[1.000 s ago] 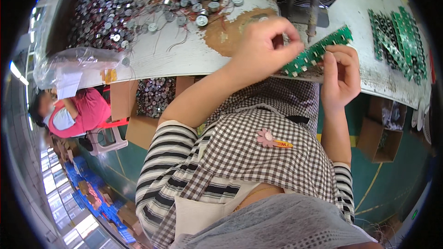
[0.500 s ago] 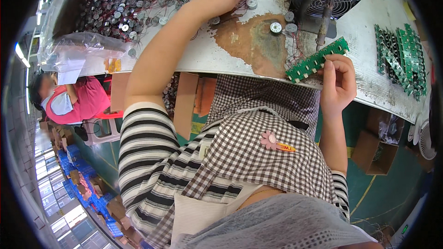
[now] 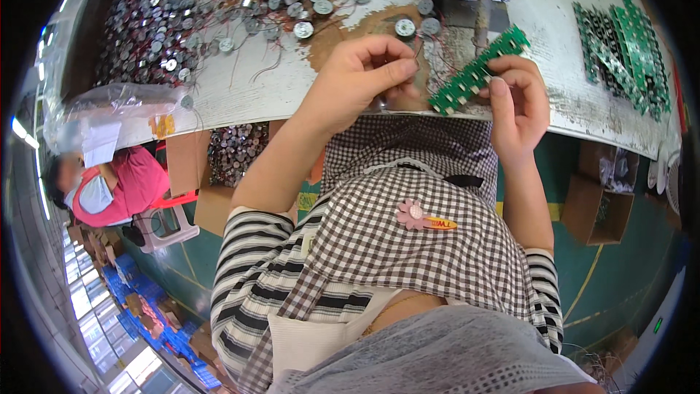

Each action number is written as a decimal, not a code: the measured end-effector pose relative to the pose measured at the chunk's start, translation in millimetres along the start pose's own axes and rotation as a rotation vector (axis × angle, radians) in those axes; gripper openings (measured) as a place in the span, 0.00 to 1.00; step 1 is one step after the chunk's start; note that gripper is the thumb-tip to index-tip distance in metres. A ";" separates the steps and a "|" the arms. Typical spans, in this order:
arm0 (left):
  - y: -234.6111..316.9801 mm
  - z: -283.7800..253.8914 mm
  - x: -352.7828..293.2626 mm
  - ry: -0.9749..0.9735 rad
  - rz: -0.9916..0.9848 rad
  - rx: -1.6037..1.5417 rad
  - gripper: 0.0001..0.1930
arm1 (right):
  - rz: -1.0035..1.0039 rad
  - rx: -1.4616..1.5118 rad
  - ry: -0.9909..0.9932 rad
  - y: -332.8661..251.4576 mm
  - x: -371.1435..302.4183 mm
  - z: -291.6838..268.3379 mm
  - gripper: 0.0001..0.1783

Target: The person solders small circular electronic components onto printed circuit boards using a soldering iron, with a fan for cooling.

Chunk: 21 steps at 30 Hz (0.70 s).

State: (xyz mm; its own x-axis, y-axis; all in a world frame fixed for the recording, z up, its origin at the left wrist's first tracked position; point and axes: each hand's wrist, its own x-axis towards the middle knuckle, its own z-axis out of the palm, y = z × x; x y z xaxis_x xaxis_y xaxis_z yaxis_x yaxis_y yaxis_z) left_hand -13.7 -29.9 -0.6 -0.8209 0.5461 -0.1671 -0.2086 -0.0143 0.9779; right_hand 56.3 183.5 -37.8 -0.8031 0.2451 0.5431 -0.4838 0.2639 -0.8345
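Worn white counter is filling the upper view, a heap of round motors lying at its left far corner. Compared with half a second ago, the left hand is now hovering beside the green circuit board, so work seems to be returning there; its fingertips are pinching, on what I cannot tell. The right hand is gripping the board near the front edge. One yellow clip is bearing lettering.

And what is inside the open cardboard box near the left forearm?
The cardboard box shows many small round metal parts. The top layer covers whatever lies deeper, so that cannot be seen.
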 end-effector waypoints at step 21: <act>-5.6 46.8 20.8 0.100 0.246 0.191 0.03 | -0.192 -0.085 -0.025 -8.8 11.0 -2.3 0.06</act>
State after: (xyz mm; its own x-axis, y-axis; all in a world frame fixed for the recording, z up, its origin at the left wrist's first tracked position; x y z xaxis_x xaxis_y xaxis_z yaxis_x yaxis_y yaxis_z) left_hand -4.8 20.7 -3.6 -0.8844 0.4607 0.0745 0.0981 0.0274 0.9948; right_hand 52.5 186.1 -24.3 -0.7079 0.1601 0.6879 -0.5982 0.3819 -0.7045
